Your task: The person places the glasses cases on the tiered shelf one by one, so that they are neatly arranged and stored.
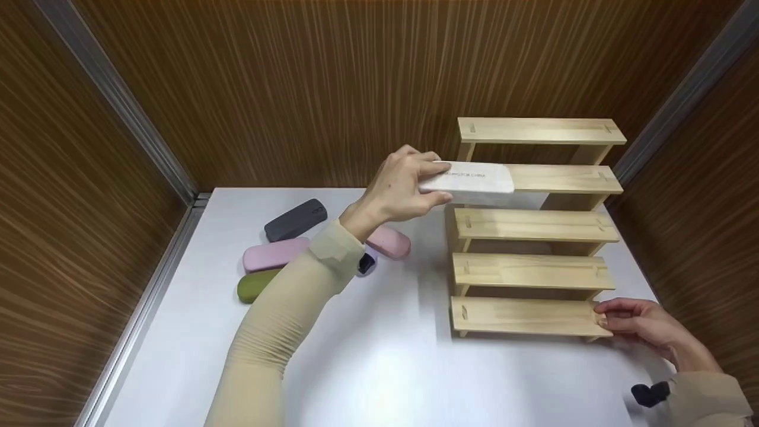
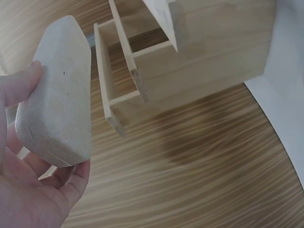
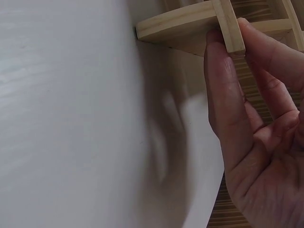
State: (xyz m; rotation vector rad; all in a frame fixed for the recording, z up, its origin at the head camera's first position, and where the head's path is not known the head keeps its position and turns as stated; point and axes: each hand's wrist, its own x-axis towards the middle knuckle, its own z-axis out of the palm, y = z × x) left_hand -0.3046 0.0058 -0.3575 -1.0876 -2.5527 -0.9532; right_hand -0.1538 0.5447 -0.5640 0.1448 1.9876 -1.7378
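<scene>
My left hand grips a white glasses case by its left end, thumb on the near side and fingers over the far side. In the head view the case overlaps the second board from the top of a stepped wooden rack. Seen from the left wrist, the case is held beside the rack's boards. My right hand pinches the right end of the lowest board. The right wrist view shows thumb and fingers on either side of that board end.
Left on the white table lie a dark grey case, a mauve case, a green case and a pink case. My left forearm partly covers this group. Wood-grain walls enclose the table's back and sides.
</scene>
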